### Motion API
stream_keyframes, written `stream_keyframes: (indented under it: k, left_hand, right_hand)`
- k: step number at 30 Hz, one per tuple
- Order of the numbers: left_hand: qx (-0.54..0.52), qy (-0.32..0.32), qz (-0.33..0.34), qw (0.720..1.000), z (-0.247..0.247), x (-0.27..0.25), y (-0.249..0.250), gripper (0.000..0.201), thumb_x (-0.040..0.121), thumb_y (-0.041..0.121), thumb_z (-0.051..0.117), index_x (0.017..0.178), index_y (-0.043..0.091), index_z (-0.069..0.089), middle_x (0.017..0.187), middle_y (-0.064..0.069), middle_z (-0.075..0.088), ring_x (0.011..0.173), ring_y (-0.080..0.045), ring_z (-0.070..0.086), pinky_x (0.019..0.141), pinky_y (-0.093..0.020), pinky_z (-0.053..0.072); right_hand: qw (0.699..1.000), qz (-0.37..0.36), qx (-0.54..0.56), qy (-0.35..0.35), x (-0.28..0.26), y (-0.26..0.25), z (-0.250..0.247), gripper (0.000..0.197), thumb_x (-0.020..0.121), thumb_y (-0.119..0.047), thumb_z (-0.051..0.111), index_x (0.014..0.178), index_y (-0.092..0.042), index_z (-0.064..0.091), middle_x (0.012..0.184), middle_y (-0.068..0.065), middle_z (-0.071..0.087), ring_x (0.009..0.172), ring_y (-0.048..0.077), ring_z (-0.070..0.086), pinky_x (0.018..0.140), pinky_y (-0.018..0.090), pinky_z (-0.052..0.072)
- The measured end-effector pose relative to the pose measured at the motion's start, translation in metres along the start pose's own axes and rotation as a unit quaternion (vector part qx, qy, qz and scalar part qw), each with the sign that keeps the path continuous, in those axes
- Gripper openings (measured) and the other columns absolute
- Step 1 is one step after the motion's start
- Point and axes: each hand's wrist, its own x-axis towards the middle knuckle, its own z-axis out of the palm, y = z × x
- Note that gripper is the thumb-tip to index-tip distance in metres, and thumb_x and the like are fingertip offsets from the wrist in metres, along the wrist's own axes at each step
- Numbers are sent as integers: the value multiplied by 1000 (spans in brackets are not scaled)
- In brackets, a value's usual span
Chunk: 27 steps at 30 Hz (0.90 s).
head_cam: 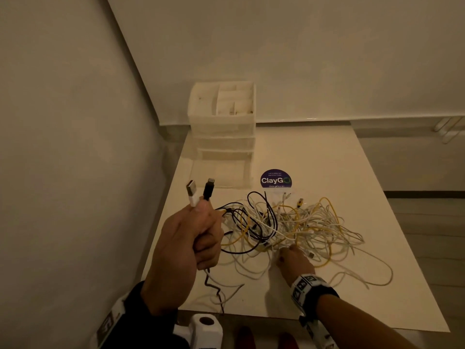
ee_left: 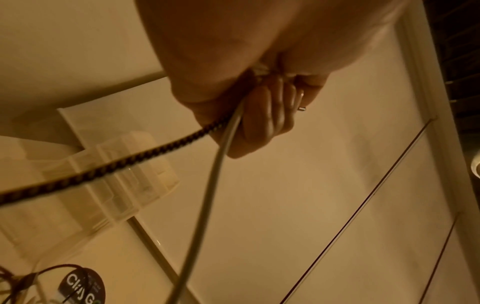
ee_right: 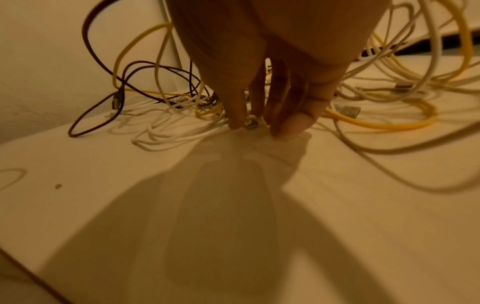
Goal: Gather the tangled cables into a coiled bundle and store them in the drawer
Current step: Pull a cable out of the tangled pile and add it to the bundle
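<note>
A tangle of white, yellow and black cables [head_cam: 297, 222] lies spread on the white table [head_cam: 377, 285]. My left hand [head_cam: 203, 238] is raised at the table's left side and grips two cable ends in a fist. A white USB plug [head_cam: 192, 192] and a black plug [head_cam: 208, 188] stick up out of it. In the left wrist view its fingers [ee_left: 262, 123] curl round a braided dark cable [ee_left: 103, 166] and a white cable [ee_left: 207, 195]. My right hand [head_cam: 284, 255] reaches into the near side of the tangle. Its fingertips [ee_right: 236, 121] touch the table on either side of a small plug [ee_right: 252, 123].
A white drawer unit [head_cam: 224, 129] stands at the table's back left, its bottom drawer [head_cam: 221, 172] pulled out. A round purple ClayGo sticker [head_cam: 276, 179] lies beside it. Walls close in on the left and behind. Loose cable loops trail to the table's near edge [head_cam: 226, 311].
</note>
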Motion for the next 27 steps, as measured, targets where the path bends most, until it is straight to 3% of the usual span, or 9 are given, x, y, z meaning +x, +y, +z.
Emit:
stream_keyframes:
  k: [5, 9, 12, 14, 17, 19, 22, 25, 27]
  left_hand:
    - [73, 23, 24, 997, 4, 1, -6, 43, 88, 46, 45, 54, 20, 42, 50, -5, 26, 35, -11, 24, 38, -19, 26]
    - [97, 47, 28, 994, 9, 10, -11, 41, 93, 34, 41, 56, 17, 39, 48, 0, 27, 37, -10, 17, 40, -16, 19]
    - [100, 43, 22, 994, 14, 23, -18, 35, 91, 30, 44, 58, 20, 38, 52, 2, 26, 42, -10, 15, 39, -17, 17]
    - [72, 28, 1, 997, 17, 34, -21, 29, 88, 27, 46, 61, 19, 38, 53, 3, 26, 43, -9, 15, 39, -17, 16]
    - [34, 6, -10, 999, 22, 50, -26, 25, 89, 25, 44, 68, 14, 36, 58, 1, 22, 48, -13, 13, 43, -26, 14]
    - [42, 18, -1, 999, 29, 60, -30, 30, 97, 22, 41, 69, 14, 33, 60, 0, 21, 52, -15, 14, 47, -30, 14]
    - [55, 40, 16, 998, 42, 74, -32, 33, 103, 18, 33, 70, 13, 31, 59, 0, 22, 55, -20, 11, 49, -34, 15]
    - [62, 37, 39, 997, 52, 84, -34, 32, 103, 21, 32, 73, 12, 32, 59, 0, 23, 56, -23, 10, 50, -36, 14]
    - [77, 32, 49, 995, 57, 89, -37, 33, 104, 24, 31, 75, 9, 34, 58, -1, 25, 52, -22, 12, 49, -37, 14]
  right_hand:
    - [998, 15, 46, 34, 6, 2, 8, 22, 95, -29, 49, 106, -14, 59, 113, 8, 50, 103, 29, 55, 79, 37, 47]
    - [982, 35, 171, 69, 2, 2, -8, 11, 91, -23, 57, 93, -13, 52, 90, 7, 57, 80, 25, 53, 66, 31, 40]
    - [965, 2, 213, 151, 2, 5, -42, 10, 90, -17, 60, 91, -9, 54, 83, 7, 59, 77, 28, 56, 62, 29, 34]
    - [961, -37, 208, 180, 0, 2, -75, 10, 93, -18, 59, 98, -10, 55, 83, 1, 58, 75, 21, 54, 63, 27, 33]
    - [946, -88, 221, 218, -1, -4, -125, 5, 93, -15, 59, 98, -15, 56, 86, -3, 63, 76, 16, 57, 66, 28, 41]
    - [933, -122, 279, 192, -5, -9, -159, 8, 94, -9, 56, 91, -16, 53, 91, 4, 70, 82, 20, 64, 70, 33, 50]
    - [901, -174, 377, 124, -22, -19, -204, 14, 98, -3, 46, 93, -16, 49, 88, 12, 69, 83, 25, 69, 70, 34, 52]
    - [861, -205, 448, 129, -40, -29, -231, 17, 100, -4, 44, 107, -12, 57, 79, 16, 63, 71, 32, 68, 68, 43, 57]
    - [828, -191, 509, 138, -44, -35, -237, 20, 99, -5, 46, 110, -9, 62, 74, 16, 58, 60, 30, 60, 61, 41, 55]
